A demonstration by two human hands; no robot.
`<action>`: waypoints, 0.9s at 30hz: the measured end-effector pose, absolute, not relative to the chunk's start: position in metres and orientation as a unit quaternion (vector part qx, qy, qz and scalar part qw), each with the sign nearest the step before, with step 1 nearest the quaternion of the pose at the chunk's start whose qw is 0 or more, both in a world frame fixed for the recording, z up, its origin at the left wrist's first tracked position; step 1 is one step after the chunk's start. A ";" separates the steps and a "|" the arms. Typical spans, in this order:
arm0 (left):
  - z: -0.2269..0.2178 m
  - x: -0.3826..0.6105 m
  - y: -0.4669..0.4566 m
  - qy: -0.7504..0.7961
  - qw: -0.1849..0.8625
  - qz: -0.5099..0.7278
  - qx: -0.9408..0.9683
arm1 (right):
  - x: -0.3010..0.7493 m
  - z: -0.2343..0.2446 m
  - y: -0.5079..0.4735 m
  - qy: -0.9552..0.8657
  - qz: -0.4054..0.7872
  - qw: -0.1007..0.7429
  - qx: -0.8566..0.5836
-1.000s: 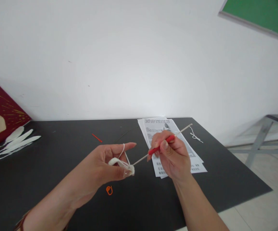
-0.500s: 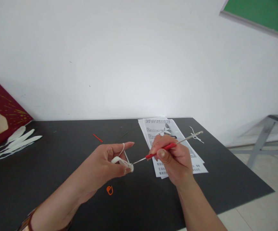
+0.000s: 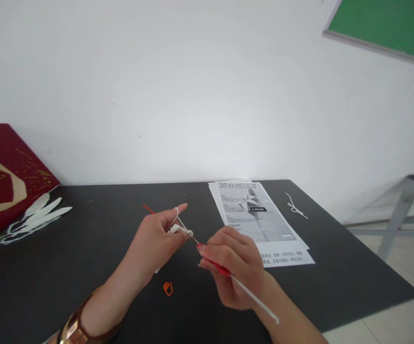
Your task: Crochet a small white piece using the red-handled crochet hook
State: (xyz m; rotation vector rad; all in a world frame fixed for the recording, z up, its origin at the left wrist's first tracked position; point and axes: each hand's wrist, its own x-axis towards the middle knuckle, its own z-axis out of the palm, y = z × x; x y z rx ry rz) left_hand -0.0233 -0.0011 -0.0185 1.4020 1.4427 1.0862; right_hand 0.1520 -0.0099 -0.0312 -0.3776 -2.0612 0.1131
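Observation:
My left hand [image 3: 156, 239] pinches a small white crochet piece [image 3: 175, 229], with white yarn looped over its raised index finger. My right hand [image 3: 233, 267] is closed on a crochet hook with a red grip [image 3: 216, 266]. The hook's metal tip points up-left into the white piece, and its long shaft runs back over my right wrist. Both hands hover above the black table [image 3: 85, 248].
An orange stitch marker [image 3: 168, 288] lies on the table below my hands. Printed instruction sheets [image 3: 264, 224] lie to the right, a knotted white yarn scrap [image 3: 294, 206] beyond them. A red needle [image 3: 148, 208], white crocheted petals [image 3: 45, 210] and a dark red box [image 3: 2, 177] are to the left.
My right hand swung the hook round: its tail pointed up-right before, now it points down-right toward me. The right hand dropped lower and closer; the view shifted slightly.

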 end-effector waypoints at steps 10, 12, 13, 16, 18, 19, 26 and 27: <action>-0.024 -0.020 0.003 0.538 0.512 0.557 0.371 | 0.146 -0.052 -0.006 -0.866 -0.102 0.459 -0.168; -0.025 -0.021 0.005 0.514 0.526 0.582 0.348 | 0.147 -0.050 -0.003 -0.857 -0.060 0.480 -0.177; -0.025 -0.021 0.006 0.503 0.529 0.592 0.342 | 0.147 -0.048 -0.002 -0.846 -0.026 0.498 -0.187; -0.028 -0.021 0.008 0.475 0.540 0.613 0.327 | 0.148 -0.044 0.004 -0.788 0.095 0.557 -0.245; -0.030 -0.021 0.009 0.454 0.550 0.628 0.311 | 0.149 -0.044 0.007 -0.759 0.157 0.573 -0.267; -0.031 -0.021 0.009 0.445 0.555 0.635 0.302 | 0.149 -0.044 0.008 -0.758 0.173 0.571 -0.264; -0.030 -0.021 0.006 0.408 0.572 0.650 0.288 | 0.151 -0.047 0.009 -0.802 0.128 0.558 -0.171; -0.029 -0.021 0.006 0.404 0.574 0.652 0.288 | 0.152 -0.047 0.009 -0.806 0.120 0.557 -0.160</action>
